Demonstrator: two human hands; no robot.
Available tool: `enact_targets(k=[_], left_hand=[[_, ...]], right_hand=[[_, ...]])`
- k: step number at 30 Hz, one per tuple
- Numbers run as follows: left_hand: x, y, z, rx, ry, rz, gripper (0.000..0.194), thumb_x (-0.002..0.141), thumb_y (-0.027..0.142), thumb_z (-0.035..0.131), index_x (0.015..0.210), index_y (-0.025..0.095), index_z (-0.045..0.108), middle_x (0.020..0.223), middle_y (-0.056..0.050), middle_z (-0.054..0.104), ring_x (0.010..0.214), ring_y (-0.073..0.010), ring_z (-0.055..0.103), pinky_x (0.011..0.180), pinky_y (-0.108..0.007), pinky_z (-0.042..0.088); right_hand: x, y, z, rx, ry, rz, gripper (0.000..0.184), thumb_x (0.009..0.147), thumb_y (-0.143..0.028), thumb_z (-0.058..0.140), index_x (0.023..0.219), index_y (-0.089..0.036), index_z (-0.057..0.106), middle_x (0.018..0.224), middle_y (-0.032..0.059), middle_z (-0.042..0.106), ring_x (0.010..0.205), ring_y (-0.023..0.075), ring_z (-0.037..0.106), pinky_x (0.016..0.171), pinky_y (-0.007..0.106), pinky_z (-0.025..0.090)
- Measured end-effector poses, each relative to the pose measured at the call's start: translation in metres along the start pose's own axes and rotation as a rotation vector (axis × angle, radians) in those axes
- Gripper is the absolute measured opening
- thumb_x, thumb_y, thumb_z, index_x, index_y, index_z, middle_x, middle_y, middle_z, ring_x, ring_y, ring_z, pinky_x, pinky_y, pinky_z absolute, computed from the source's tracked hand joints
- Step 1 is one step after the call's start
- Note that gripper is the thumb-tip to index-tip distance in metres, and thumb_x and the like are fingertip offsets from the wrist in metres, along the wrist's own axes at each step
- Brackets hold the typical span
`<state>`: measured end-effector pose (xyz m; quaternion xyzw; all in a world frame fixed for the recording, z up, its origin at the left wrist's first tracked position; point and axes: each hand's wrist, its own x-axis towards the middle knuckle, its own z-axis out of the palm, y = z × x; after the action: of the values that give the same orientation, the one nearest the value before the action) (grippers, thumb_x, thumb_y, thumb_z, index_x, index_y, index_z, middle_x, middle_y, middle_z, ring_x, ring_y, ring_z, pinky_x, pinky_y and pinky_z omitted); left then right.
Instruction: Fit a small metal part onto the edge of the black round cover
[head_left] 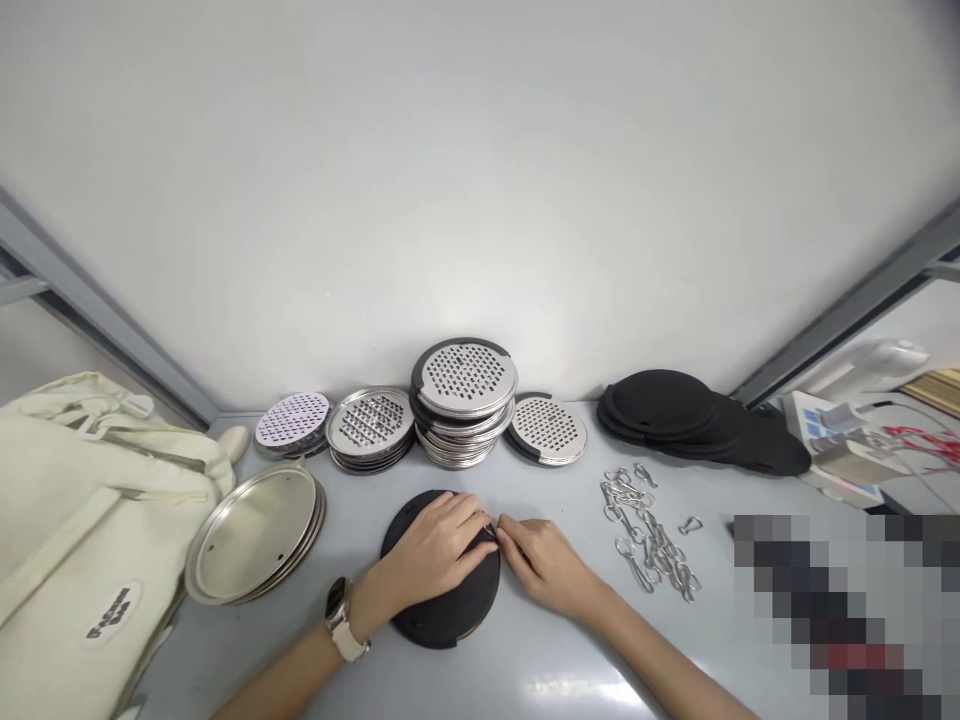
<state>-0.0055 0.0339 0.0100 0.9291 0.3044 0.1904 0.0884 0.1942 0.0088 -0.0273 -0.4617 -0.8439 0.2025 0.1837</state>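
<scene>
A black round disc point(450, 605) lies flat on the grey table in front of me. My left hand point(439, 548) rests on top of it, fingers curled and pressed down near its right edge; a watch is on that wrist. My right hand point(541, 560) is at the disc's right rim, fingertips pinched on a small metal piece point(491, 531) that I cannot make out. The two hands' fingertips meet there. A loose pile of small metal clips point(649, 535) lies just to the right of my right hand.
Stacks of perforated metal grater discs point(465, 390) line the back wall. Plain metal lids point(255, 535) are stacked at the left, beside a cream cloth bag point(75, 540). More black discs point(697, 415) lie at the back right, near a white device point(840, 435).
</scene>
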Motion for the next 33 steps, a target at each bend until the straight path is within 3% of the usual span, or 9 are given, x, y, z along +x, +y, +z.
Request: enact_targets(k=[7,24,33], left_hand=[[-0.0014,-0.0017,0.0021,-0.033,-0.033,-0.032,0.018,0.093,0.028,0.047,0.104,0.017,0.057,0.094,-0.006,0.055,0.086,-0.0194,0.052,0.08,-0.036,0.045],[-0.0033,-0.0003,-0.0009,-0.077,-0.029,-0.026,0.018,0.091,0.027,0.051,0.104,0.017,0.057,0.096,-0.006,0.056,0.089,-0.0188,0.055,0.082,-0.034,0.048],[-0.0019,0.0013,-0.0028,-0.13,0.034,-0.033,0.015,0.085,0.02,0.055,0.1,0.018,0.058,0.095,-0.005,0.056,0.089,-0.0182,0.056,0.083,-0.034,0.049]], right_hand=[[0.0003,-0.0003,0.0031,-0.103,0.01,-0.005,0.025,0.099,-0.025,0.026,0.079,-0.021,0.04,0.062,-0.0017,0.053,0.055,0.0127,0.05,0.057,0.026,0.028],[-0.0004,-0.0011,0.001,-0.083,-0.007,-0.005,0.03,0.1,-0.028,0.025,0.077,-0.02,0.043,0.062,-0.0007,0.056,0.056,0.0132,0.054,0.059,0.026,0.031],[-0.0005,-0.0039,0.0016,-0.099,0.007,-0.013,0.029,0.098,-0.025,0.028,0.078,-0.019,0.047,0.061,-0.0001,0.057,0.055,0.0135,0.054,0.058,0.026,0.03]])
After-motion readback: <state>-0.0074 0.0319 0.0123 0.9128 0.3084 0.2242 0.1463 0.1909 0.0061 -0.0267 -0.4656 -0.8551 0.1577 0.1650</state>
